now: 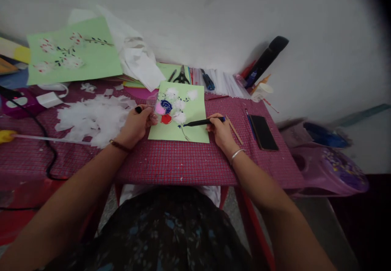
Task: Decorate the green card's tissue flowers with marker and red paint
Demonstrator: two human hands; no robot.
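Observation:
A light green sheet (195, 132) lies on the table, bearing white flower clusters, thin stems and small dark blue leaves. Over its left part is a clear plastic palette (152, 102) with pink, dark blue and red paint. My left hand (137, 124) is closed on the palette's near left edge. In my right hand (220, 130) is a slim black paintbrush (198, 122), gripped between thumb and fingers. Its tip points left, at the stem below the lowest white flower; whether it touches the paper I cannot tell.
White tissue pieces (91, 118) are heaped left of my left hand. A second painted green sheet (73, 51) leans behind them. Scissors (182, 75) and a blue cutter (207, 79) lie at the back. Right of my right hand are a wooden stick (234, 130) and a black phone (263, 132).

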